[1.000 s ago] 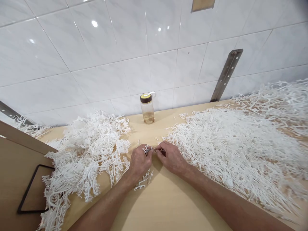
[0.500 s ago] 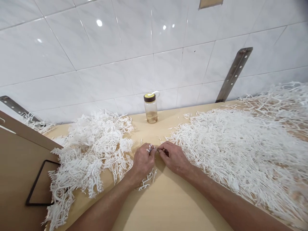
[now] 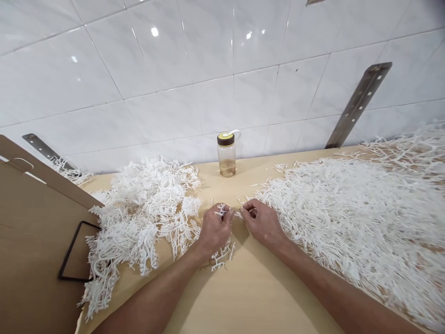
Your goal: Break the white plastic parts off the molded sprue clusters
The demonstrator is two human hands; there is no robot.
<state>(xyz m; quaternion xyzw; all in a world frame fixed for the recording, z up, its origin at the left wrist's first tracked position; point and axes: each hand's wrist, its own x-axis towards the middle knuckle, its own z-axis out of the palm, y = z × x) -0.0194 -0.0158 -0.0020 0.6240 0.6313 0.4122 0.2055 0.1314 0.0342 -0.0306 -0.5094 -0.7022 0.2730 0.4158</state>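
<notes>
My left hand (image 3: 216, 226) is closed on a white branched piece (image 3: 221, 211), whose twigs stick out between the fingers and below the hand. Just to its right, my right hand (image 3: 263, 221) pinches with thumb and index finger; whatever is between them is too small to make out. A narrow gap separates the two hands, and small white tips show in it. On the left lies a tangled heap of white branched pieces (image 3: 149, 204). A wider heap of white strands (image 3: 347, 213) spreads over the right side, close to my right hand.
A clear bottle (image 3: 227, 157) with a dark and yellow lid stands behind my hands on the wooden table (image 3: 250, 297). At the left are a cardboard box (image 3: 34, 241) and a black wire frame (image 3: 69, 253). Metal brackets (image 3: 359, 106) lean against the tiled wall (image 3: 208, 46).
The hands have moved slightly apart, and white tips now show between them. The whole view has shifted, so most things appear farther right.
</notes>
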